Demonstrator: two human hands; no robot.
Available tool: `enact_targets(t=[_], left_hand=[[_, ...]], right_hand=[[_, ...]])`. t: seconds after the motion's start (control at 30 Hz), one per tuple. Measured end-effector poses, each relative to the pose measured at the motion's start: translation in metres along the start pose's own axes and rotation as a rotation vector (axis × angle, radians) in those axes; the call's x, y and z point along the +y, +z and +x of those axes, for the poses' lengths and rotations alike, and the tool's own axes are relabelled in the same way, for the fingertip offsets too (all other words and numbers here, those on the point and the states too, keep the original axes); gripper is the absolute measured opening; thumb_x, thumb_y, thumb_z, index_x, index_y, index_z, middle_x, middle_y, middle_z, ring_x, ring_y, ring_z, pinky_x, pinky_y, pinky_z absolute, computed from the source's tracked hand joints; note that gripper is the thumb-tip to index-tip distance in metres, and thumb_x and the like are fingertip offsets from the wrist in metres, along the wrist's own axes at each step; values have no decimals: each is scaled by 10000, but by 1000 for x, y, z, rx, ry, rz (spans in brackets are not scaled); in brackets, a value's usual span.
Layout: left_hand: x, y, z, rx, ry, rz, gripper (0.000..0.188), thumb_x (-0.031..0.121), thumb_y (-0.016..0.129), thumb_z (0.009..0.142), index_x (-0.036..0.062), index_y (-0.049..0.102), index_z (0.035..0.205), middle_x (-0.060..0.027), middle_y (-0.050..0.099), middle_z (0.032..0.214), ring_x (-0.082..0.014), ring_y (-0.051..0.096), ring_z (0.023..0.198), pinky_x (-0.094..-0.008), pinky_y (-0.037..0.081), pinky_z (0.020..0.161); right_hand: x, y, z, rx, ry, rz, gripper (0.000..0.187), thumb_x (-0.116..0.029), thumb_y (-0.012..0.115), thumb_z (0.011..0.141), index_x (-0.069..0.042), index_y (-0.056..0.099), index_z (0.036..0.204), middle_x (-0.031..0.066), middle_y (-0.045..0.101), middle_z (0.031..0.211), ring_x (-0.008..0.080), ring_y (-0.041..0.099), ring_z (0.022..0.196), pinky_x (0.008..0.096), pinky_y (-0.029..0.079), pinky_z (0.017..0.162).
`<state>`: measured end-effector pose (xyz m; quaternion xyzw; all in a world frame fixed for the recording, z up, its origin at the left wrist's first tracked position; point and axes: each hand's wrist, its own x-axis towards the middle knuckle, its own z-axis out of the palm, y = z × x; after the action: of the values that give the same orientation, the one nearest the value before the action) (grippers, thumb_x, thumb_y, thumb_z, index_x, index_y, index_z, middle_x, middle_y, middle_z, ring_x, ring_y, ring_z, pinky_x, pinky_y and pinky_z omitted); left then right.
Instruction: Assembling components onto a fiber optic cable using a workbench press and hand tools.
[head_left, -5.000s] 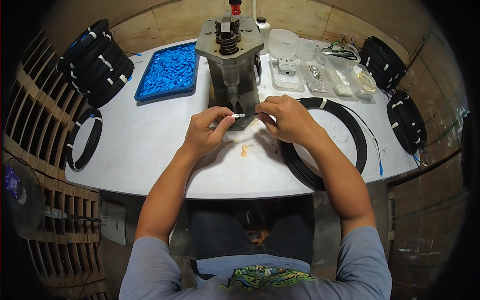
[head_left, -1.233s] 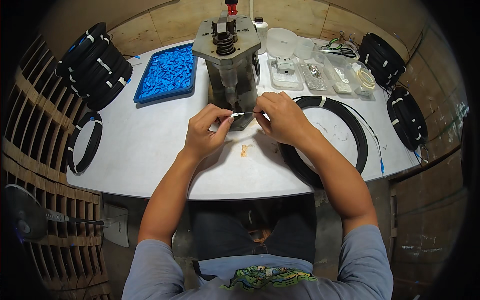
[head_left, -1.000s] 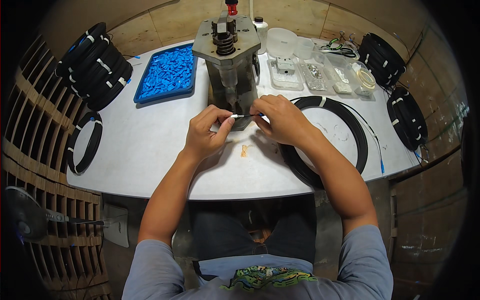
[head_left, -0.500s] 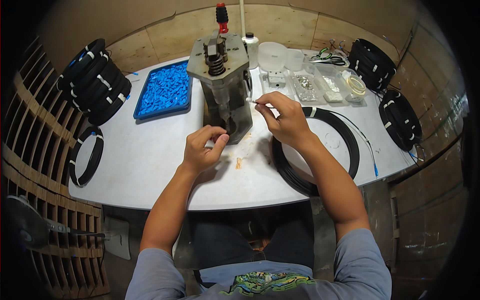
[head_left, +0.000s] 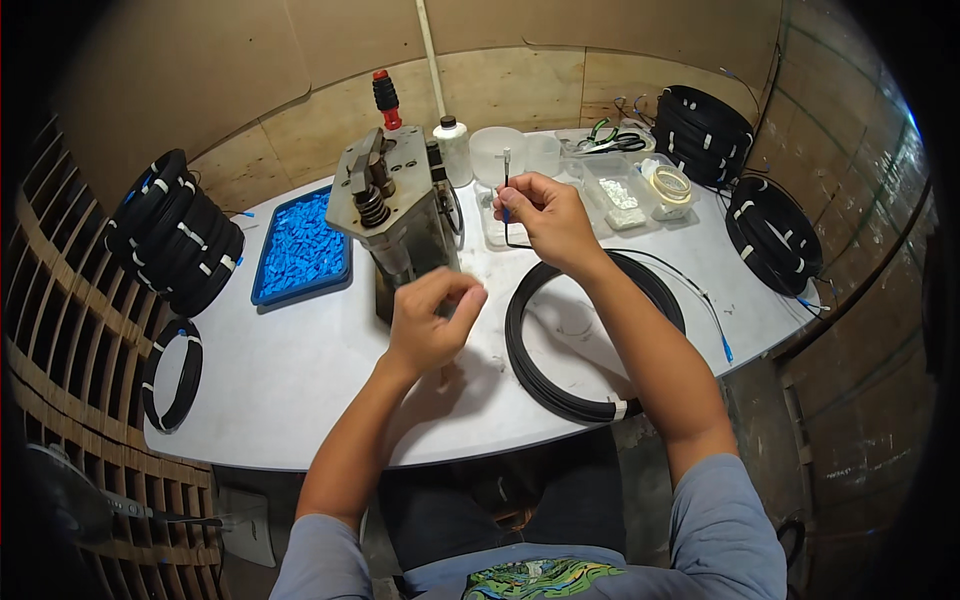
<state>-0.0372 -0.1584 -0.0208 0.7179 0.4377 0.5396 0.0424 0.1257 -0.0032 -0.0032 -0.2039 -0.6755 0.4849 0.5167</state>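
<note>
Now you seem to be between fitting the cable end and pressing it. Your left hand [head_left: 432, 322] hovers just in front of the press [head_left: 398, 215], fingers curled loosely with nothing visible in them. Your right hand [head_left: 545, 215], to the right of the press, pinches the thin black cable [head_left: 505, 200] upright, its white-tipped end raised toward you. Judging by this, your next move calls for steering that tip squarely toward the press without bending it.
</note>
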Motion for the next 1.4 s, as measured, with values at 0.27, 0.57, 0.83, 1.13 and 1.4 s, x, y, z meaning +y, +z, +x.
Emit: enact_targets(t=[0.27, 0.57, 0.83, 1.13, 1.4], left_hand=[[8, 34, 80, 114, -363, -223, 181, 171, 693, 991, -6, 713, 1018, -9, 701, 814, -61, 619, 744, -228, 496, 681], [-7, 34, 100, -75, -479, -191, 246, 238, 719, 982, -2, 717, 927, -6, 676, 742, -52, 568, 673, -227, 436, 601], [-25, 39, 108, -102, -480, -286, 244, 245, 703, 993, 3, 727, 1012, 3, 679, 782, -54, 564, 690, -229, 439, 609], [-42, 45, 113, -191, -587, -533, 209, 216, 696, 992, 9, 728, 1007, 39, 622, 741, -34, 498, 637, -193, 398, 587], [-52, 52, 112, -169, -634, -763, 167, 201, 678, 1002, 35, 690, 992, -2, 666, 847, -67, 570, 681, -217, 471, 626]], right_hand=[[0, -17, -1, -66, 119, 263, 186, -165, 646, 1037, 13, 697, 1016, 39, 699, 858, 101, 655, 740, 268, 567, 703], [-8, -27, -10, -112, 219, 339, 204, -192, 649, 1038, 3, 708, 1029, 52, 714, 861, 111, 677, 743, 267, 575, 694], [-3, -30, -8, -129, 287, 347, 220, -209, 665, 1028, 6, 711, 1035, 76, 729, 887, 137, 708, 770, 284, 599, 714], [3, -31, -7, -149, 336, 364, 227, -225, 672, 1023, -1, 710, 1026, 79, 726, 887, 145, 710, 777, 277, 595, 710], [1, -32, -8, -151, 341, 399, 170, -177, 669, 1015, -11, 703, 1004, 80, 725, 898, 153, 714, 799, 286, 596, 727]])
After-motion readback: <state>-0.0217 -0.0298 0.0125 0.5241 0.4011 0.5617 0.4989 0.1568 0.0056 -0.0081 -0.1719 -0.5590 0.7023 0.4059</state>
